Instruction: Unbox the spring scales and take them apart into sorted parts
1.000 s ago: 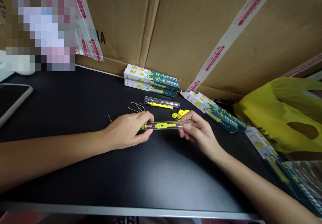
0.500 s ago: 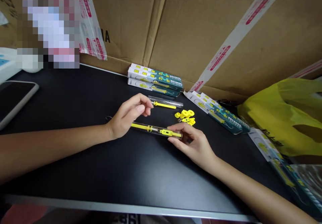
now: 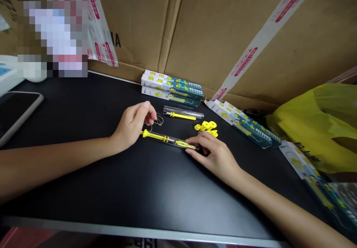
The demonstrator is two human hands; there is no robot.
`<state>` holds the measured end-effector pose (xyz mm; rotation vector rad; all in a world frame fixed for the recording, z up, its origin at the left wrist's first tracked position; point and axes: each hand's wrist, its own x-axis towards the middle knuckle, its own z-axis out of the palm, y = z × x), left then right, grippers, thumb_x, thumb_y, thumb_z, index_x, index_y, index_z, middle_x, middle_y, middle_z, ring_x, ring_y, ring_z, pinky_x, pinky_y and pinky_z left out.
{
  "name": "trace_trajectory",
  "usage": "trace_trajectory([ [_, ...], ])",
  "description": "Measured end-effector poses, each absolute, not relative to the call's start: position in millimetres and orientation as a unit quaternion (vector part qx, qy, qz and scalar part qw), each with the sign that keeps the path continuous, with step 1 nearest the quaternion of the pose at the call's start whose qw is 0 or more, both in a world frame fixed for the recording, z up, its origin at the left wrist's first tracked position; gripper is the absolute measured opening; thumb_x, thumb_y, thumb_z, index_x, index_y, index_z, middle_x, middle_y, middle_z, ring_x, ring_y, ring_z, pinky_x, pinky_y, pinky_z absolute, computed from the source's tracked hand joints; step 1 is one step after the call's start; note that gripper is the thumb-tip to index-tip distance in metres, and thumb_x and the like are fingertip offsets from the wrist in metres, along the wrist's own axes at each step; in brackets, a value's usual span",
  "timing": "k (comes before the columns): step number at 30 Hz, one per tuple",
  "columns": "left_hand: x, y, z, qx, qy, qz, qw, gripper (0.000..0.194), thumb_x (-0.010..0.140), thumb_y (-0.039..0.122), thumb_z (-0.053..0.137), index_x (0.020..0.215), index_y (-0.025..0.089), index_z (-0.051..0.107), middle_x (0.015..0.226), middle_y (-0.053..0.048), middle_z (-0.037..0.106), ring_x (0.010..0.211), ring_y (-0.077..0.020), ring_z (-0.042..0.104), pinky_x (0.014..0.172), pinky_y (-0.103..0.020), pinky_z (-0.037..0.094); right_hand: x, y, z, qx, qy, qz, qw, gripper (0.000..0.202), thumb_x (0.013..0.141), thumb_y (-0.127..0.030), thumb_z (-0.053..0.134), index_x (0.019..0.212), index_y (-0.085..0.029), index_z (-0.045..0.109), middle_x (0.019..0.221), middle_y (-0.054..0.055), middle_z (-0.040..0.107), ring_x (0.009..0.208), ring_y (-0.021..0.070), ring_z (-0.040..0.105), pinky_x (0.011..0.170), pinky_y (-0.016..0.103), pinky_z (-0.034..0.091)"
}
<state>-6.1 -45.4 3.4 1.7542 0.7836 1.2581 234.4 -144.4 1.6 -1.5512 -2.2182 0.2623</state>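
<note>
My right hand grips the right end of a clear-tubed spring scale between thumb and fingers. Inside the tube show yellow plastic parts and a metal spring. A yellow cap sits toward the left end, close under my left wrist. My left hand is raised just above that end, fingers curled in and thumb pressed against them; what they hold, if anything, is hidden. Bent wire hooks lie right by its fingertips. Behind the scale rest another clear tube and a yellow rod with a metal spring.
Small yellow plastic parts lie beyond my right hand. Printed boxes are stacked at the back, with more boxes to the right. A yellow plastic bag stands at right, a phone at left. Cardboard walls the back.
My left hand has drawn back to the left with fingers curling tighter, uncovering the wire hooks and the scale's yellow cap. My right hand keeps its hold on the tube.
</note>
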Motion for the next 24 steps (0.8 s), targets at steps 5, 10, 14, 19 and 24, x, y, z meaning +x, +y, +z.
trace_trajectory([
  [5, -3.2, -55.4, 2.1, 0.728, 0.235, 0.456, 0.455, 0.036, 0.096, 0.034, 0.034, 0.076, 0.014, 0.056, 0.071, -0.001, 0.055, 0.068, -0.0107, 0.053, 0.065, -0.023, 0.044, 229.4, -147.3, -2.0, -0.534, -0.810, 0.105, 0.218, 0.023, 0.088, -0.034, 0.058, 0.107, -0.022, 0.063, 0.082, 0.003, 0.060, 0.072, 0.0141, 0.057, 0.064, 0.025, 0.044],
  [10, -4.6, -62.5, 6.2, 0.877, 0.205, 0.296, 0.318, 0.019, 0.085, 0.036, 0.058, 0.087, 0.017, 0.059, 0.085, 0.000, 0.057, 0.077, -0.0125, 0.053, 0.070, -0.024, 0.042, 225.8, -148.8, -2.5, -0.525, -0.806, 0.133, 0.236, 0.023, 0.087, -0.033, 0.060, 0.107, -0.021, 0.062, 0.080, 0.002, 0.060, 0.069, 0.0131, 0.056, 0.063, 0.025, 0.044],
  [14, -4.8, -57.2, 1.8, 0.939, 0.207, 0.198, 0.193, 0.022, 0.082, 0.039, 0.064, 0.097, 0.023, 0.061, 0.091, 0.001, 0.058, 0.088, -0.0155, 0.054, 0.074, -0.025, 0.039, 230.9, -144.8, -1.2, -0.520, -0.806, 0.165, 0.230, 0.030, 0.085, -0.027, 0.062, 0.114, -0.022, 0.056, 0.075, -0.001, 0.055, 0.059, 0.0099, 0.048, 0.056, 0.022, 0.041],
  [19, -5.4, -52.1, -2.3, 0.943, 0.208, 0.189, 0.176, 0.018, 0.086, 0.036, 0.061, 0.100, 0.025, 0.061, 0.091, 0.003, 0.060, 0.089, -0.0140, 0.053, 0.075, -0.023, 0.038, 240.6, -140.4, 2.2, -0.510, -0.797, 0.223, 0.232, 0.029, 0.083, -0.020, 0.060, 0.107, -0.022, 0.045, 0.077, -0.003, 0.054, 0.054, 0.0073, 0.043, 0.050, 0.019, 0.038],
  [24, -7.0, -53.1, -1.6, 0.943, 0.205, 0.191, 0.178, 0.017, 0.087, 0.035, 0.060, 0.099, 0.024, 0.061, 0.092, 0.002, 0.060, 0.089, -0.0140, 0.053, 0.074, -0.023, 0.037, 249.3, -139.5, 16.2, -0.500, -0.811, 0.234, 0.192, 0.021, 0.085, -0.020, 0.058, 0.102, -0.022, 0.045, 0.081, -0.002, 0.059, 0.056, 0.0066, 0.048, 0.051, 0.018, 0.039],
])
